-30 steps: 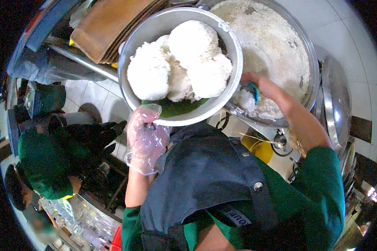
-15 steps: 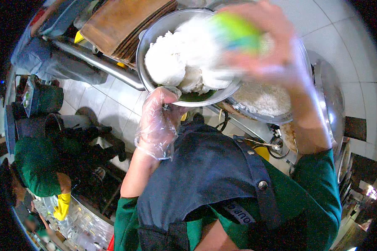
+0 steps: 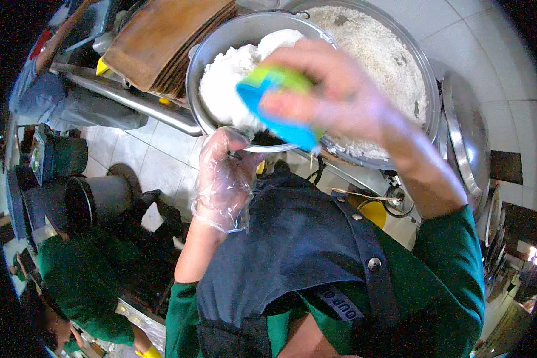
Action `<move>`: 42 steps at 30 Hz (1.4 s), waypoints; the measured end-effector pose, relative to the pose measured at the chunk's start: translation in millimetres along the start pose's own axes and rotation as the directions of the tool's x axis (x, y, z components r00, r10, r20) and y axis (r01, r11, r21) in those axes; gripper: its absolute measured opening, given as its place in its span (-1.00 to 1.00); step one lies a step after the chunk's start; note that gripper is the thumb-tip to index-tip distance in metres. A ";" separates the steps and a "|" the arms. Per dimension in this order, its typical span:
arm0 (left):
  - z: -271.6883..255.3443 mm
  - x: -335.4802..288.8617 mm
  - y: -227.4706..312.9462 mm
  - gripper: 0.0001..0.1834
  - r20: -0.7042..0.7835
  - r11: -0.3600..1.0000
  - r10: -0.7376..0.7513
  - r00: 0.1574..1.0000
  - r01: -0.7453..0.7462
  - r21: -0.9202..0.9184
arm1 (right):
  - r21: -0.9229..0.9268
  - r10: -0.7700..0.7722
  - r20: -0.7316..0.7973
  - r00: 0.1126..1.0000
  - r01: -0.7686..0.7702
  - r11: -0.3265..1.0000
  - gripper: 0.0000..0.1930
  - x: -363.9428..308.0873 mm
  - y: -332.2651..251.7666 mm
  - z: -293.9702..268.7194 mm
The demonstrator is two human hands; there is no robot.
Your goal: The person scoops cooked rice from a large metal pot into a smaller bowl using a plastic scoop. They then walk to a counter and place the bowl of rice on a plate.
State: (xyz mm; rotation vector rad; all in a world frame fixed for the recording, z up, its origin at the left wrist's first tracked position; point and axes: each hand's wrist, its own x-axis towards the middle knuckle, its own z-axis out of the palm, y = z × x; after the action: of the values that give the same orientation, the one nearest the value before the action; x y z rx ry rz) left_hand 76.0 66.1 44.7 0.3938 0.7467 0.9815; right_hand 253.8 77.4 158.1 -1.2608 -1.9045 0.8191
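My right hand [image 3: 334, 83], bare and blurred, grips a green and blue plastic bowl [image 3: 253, 98] by its side. The bowl is tilted over a round metal pot [image 3: 196, 71], its blue inside facing the lower left. White, clumped cooked rice [image 3: 221, 89] fills much of this pot, partly hidden by the bowl and hand. My left hand [image 3: 224, 173], in a clear plastic glove, is closed on the near rim of the pot with the thumb over the edge. A larger metal pot of rice [image 3: 394, 71] stands to the right, partly behind my right forearm.
A stack of brown boards [image 3: 167, 42] lies left of the pot, beside a metal rail [image 3: 131, 101]. A round metal lid [image 3: 465, 137] leans at the right. Co-workers in green [image 3: 83, 286] are at the lower left, near a dark bin [image 3: 98, 197].
My right hand has swung left and slightly down with the bowl, uncovering more of the large pot. My left hand stays on the rim. A co-worker at the lower left has shifted.
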 end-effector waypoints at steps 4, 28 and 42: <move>6.1 -1.6 4.0 -0.95 -0.079 0.999 -0.007 0.997 0.004 -0.040 | -0.321 -0.304 -0.082 0.949 0.263 0.910 -0.53 -8.8 33.2 4.2; -16.9 -2.7 6.8 -0.56 -0.350 0.966 0.233 0.907 -0.175 0.190 | -0.968 0.427 -0.175 0.887 -0.233 0.088 -0.45 -89.8 332.2 -142.0; -15.7 11.1 2.3 -0.71 -0.189 0.987 0.146 0.971 -0.132 0.089 | -0.840 0.870 -0.069 0.488 -0.499 0.213 -0.33 -128.8 310.8 -60.3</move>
State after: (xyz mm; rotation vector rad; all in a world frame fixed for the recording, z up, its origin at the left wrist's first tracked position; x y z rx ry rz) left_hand 67.1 76.4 30.9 0.4244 0.9455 1.1373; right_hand 493.4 65.6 -85.5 -2.9486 -2.0303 0.7027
